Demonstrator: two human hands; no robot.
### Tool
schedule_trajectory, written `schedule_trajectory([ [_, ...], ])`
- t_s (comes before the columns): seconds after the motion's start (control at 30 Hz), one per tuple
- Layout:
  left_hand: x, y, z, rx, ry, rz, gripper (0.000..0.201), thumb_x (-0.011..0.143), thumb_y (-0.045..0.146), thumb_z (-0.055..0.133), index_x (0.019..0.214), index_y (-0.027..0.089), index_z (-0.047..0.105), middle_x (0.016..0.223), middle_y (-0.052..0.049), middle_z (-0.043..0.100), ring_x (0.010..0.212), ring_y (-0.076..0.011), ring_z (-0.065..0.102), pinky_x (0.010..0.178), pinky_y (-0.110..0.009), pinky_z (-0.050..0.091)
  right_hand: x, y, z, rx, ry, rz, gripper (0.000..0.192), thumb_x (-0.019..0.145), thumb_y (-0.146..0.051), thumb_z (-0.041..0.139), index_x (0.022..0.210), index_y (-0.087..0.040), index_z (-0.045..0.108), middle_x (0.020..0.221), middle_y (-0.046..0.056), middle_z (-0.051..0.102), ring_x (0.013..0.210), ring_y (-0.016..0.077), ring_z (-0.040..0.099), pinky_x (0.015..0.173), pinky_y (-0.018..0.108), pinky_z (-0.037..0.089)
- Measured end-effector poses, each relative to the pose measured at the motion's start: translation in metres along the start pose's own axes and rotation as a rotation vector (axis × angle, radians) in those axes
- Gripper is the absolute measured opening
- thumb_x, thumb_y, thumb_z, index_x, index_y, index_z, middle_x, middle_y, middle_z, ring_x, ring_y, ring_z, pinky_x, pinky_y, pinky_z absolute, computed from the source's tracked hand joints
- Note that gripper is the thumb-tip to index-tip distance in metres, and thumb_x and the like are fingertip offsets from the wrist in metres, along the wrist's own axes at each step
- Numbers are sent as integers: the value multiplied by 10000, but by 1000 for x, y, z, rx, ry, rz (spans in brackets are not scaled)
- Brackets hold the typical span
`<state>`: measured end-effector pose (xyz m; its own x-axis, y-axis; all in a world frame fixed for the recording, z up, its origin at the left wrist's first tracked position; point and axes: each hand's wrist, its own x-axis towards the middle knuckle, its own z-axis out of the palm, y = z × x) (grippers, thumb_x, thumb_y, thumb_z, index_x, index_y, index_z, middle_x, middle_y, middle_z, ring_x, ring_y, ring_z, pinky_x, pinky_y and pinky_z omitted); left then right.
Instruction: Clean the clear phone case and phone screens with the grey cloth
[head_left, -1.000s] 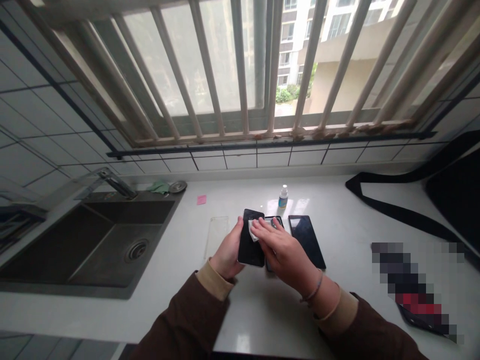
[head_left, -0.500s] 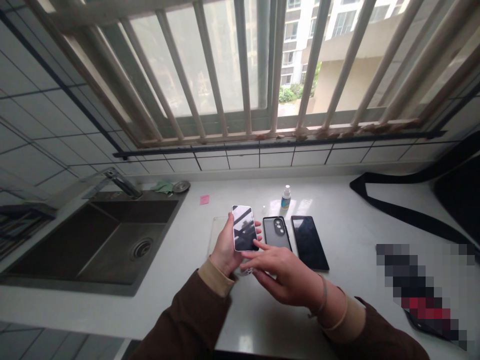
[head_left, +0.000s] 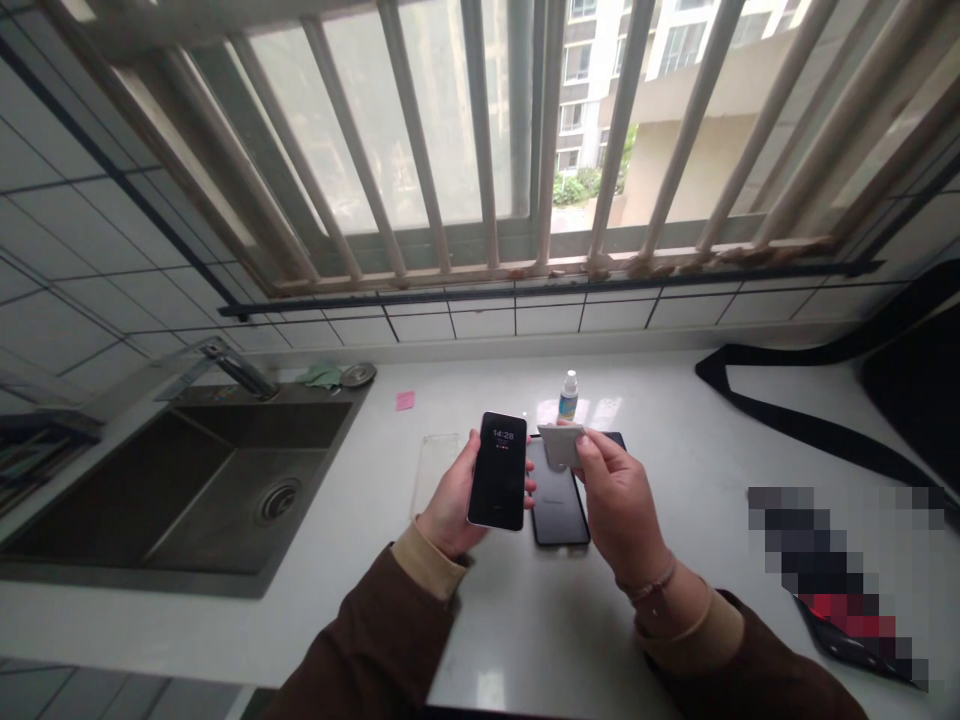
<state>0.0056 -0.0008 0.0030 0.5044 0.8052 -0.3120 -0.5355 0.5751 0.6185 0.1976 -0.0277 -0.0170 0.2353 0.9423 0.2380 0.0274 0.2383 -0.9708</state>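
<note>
My left hand [head_left: 448, 508] holds a black phone [head_left: 499, 471] upright above the white counter [head_left: 525, 610], its screen lit and showing 14:28. My right hand [head_left: 616, 500] pinches a small grey wipe [head_left: 560, 444] just right of that phone. Below the wipe a dark phone case [head_left: 556, 505] lies flat on the counter. Another black phone [head_left: 616, 438] lies behind my right hand, mostly hidden. A clear phone case [head_left: 432, 470] lies left of my left hand. A small spray bottle [head_left: 568, 395] stands behind the phones.
A dark sink [head_left: 187, 485] with a tap [head_left: 225, 365] is set into the counter on the left. A pink sticky note [head_left: 405, 400] lies near it. A black bag with a strap [head_left: 825, 430] lies at the right. A barred window [head_left: 510, 150] faces me.
The phone in my left hand turned from its reflective side to its lit screen. My right hand lifted from below the phone and now holds the wipe up beside it.
</note>
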Motion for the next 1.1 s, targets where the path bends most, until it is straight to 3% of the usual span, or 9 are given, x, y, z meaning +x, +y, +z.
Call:
schedule_trajectory([
  [0.17, 0, -4, -3, -17, 7, -52, 702, 1067, 631, 377, 1336, 68, 700, 1015, -198, 761, 854, -272, 743, 763, -422, 638, -6, -11, 0, -209, -30, -141, 351, 1082, -377, 523, 1310, -257, 761, 1263, 79, 792, 1164, 282, 758, 1004, 454, 627],
  [0.3, 3, -7, -6, -29, 30, -52, 651, 1072, 609, 397, 1285, 86, 721, 1020, -193, 778, 820, -275, 753, 771, -423, 623, -7, -13, 4, -334, -200, -321, 341, 1069, -260, 528, 1334, -245, 742, 1292, 80, 782, 1194, 270, 756, 1050, 446, 623],
  [0.4, 5, -7, -5, -94, 36, -3, 600, 1083, 559, 429, 1322, 82, 705, 1122, -191, 783, 933, -282, 766, 897, -416, 599, -9, -12, 7, -416, -344, -507, 372, 1043, -169, 527, 1359, -230, 714, 1358, 83, 751, 1327, 278, 679, 1195, 529, 515],
  [0.5, 6, -6, -4, -148, 96, 67, 578, 1086, 530, 445, 1289, 61, 714, 1108, -186, 786, 1001, -284, 760, 969, -399, 576, -10, -11, 8, -461, -420, -617, 361, 1003, -119, 549, 1299, -229, 724, 1316, 72, 773, 1297, 267, 701, 1224, 568, 472],
  [0.7, 6, -1, -7, -127, 145, 138, 611, 1073, 569, 442, 1268, 59, 717, 941, -159, 768, 763, -225, 731, 750, -335, 599, -14, -14, 6, -378, -527, -689, 357, 908, -82, 593, 1183, -249, 748, 1206, 21, 817, 1193, 225, 759, 1229, 494, 478],
  [0.8, 5, 1, -8, -127, 146, 160, 639, 1068, 590, 429, 1287, 58, 707, 938, -156, 757, 766, -236, 730, 739, -360, 609, -18, -19, 4, -242, -558, -662, 356, 883, -67, 583, 1122, -250, 772, 1099, 11, 839, 1058, 210, 805, 1168, 443, 543],
  [0.9, 3, 3, -5, -129, 109, 150, 661, 1069, 607, 397, 1325, 72, 689, 952, -157, 755, 803, -265, 746, 790, -420, 623, -19, -23, 1, -105, -491, -488, 300, 963, -135, 559, 1103, -248, 799, 1039, 30, 841, 946, 205, 813, 985, 377, 641],
  [1.0, 0, 3, -1, -89, 81, 108, 691, 1066, 636, 365, 1373, 94, 666, 955, -171, 760, 796, -270, 751, 794, -434, 625, -14, -18, -2, -34, -257, -200, 298, 1057, -304, 526, 1074, -236, 816, 1047, 61, 833, 933, 223, 795, 820, 341, 654],
  [1.1, -3, 2, 1, -13, 26, 31, 757, 1045, 700, 327, 1454, 135, 620, 936, -164, 755, 763, -266, 741, 750, -441, 634, -3, -5, -5, -10, -3, -37, 396, 1079, -445, 487, 1151, -208, 796, 1109, 89, 820, 972, 250, 778, 825, 364, 645],
])
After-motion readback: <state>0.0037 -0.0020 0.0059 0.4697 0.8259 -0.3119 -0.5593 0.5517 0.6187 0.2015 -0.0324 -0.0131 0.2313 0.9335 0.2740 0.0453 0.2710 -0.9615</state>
